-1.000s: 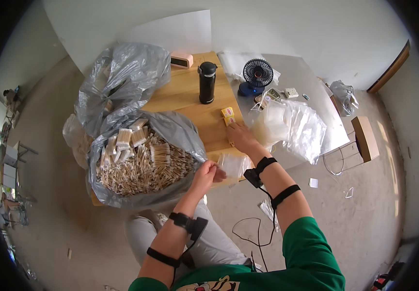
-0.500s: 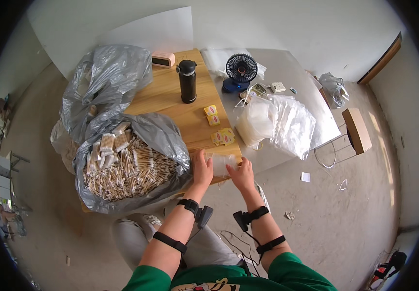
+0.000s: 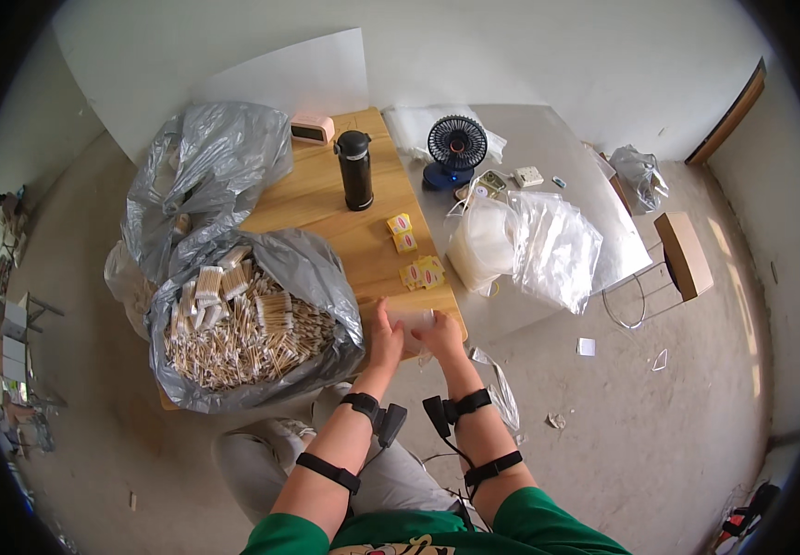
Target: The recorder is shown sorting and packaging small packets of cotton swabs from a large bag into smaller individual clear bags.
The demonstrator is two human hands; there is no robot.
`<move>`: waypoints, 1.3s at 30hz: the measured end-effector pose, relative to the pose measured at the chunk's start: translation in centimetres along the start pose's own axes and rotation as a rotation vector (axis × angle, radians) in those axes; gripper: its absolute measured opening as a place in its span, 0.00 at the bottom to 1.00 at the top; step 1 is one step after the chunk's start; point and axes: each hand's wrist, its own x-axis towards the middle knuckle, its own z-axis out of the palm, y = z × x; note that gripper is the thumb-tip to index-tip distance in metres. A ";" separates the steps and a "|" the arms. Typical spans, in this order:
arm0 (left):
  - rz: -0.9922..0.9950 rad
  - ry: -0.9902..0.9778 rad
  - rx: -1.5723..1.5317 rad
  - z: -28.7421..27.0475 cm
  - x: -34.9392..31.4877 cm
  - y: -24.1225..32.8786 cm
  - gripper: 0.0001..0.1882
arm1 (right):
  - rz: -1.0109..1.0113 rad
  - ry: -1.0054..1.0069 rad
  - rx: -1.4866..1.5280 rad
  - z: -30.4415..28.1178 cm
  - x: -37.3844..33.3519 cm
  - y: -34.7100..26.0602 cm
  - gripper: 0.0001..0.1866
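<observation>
At the front edge of the wooden table, my left hand (image 3: 385,337) and my right hand (image 3: 444,335) face each other around a translucent whitish plastic piece (image 3: 412,319). Both hands are closed on its two sides; whether it is a bag or a small tub cannot be made out. Left of my hands, a grey plastic bag (image 3: 330,268) lies wide open, full of loose wooden-stick cotton swabs (image 3: 233,356). Some swabs are bundled (image 3: 236,280) on top. Beyond my hands lie small yellow cards (image 3: 423,272), with a few more yellow cards (image 3: 402,233) farther back.
A black bottle (image 3: 356,174) stands on the wooden table (image 3: 316,190), near a pink clock-like box (image 3: 313,129). On the grey table to the right are a small fan (image 3: 457,143), a stack of translucent bags (image 3: 481,242) and clear bags (image 3: 557,250). A cardboard box (image 3: 682,254) stands beyond.
My right hand has moved left, closer to my left hand. The plastic piece between them now looks narrower and more bunched. The view has shifted slightly.
</observation>
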 end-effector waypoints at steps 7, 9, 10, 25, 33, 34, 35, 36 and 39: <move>-0.068 0.008 -0.319 -2.4 1.2 0.4 0.45 | -0.166 0.037 0.517 0.5 -0.5 0.1 0.16; -0.218 -0.169 -0.461 -2.9 1.1 2.9 0.41 | -0.197 -0.007 0.597 -0.5 -0.3 0.8 0.14; -0.216 -0.171 -0.463 -2.9 1.2 2.9 0.41 | -0.294 0.020 0.560 -0.7 -0.1 1.0 0.16; -0.199 -0.156 -0.182 -2.1 0.4 2.0 0.26 | -0.461 0.178 0.533 1.6 0.0 1.7 0.30; -0.122 -0.121 0.063 -2.6 0.5 0.8 0.12 | -0.327 0.110 0.246 0.1 -0.5 0.8 0.15; -0.154 -0.114 0.031 -2.6 0.5 1.4 0.09 | -0.333 0.117 0.236 -0.7 -0.9 0.5 0.15; -0.149 -0.112 0.020 -2.4 0.4 1.9 0.09 | -0.301 0.058 0.245 -1.5 -1.2 0.3 0.14; -0.194 -0.112 -0.068 -2.5 0.3 2.3 0.09 | -0.274 0.000 0.256 -2.3 -1.6 -0.4 0.13; -0.278 -0.195 -0.298 -2.5 0.2 5.2 0.11 | -0.505 0.005 0.187 -6.5 -2.6 -1.7 0.13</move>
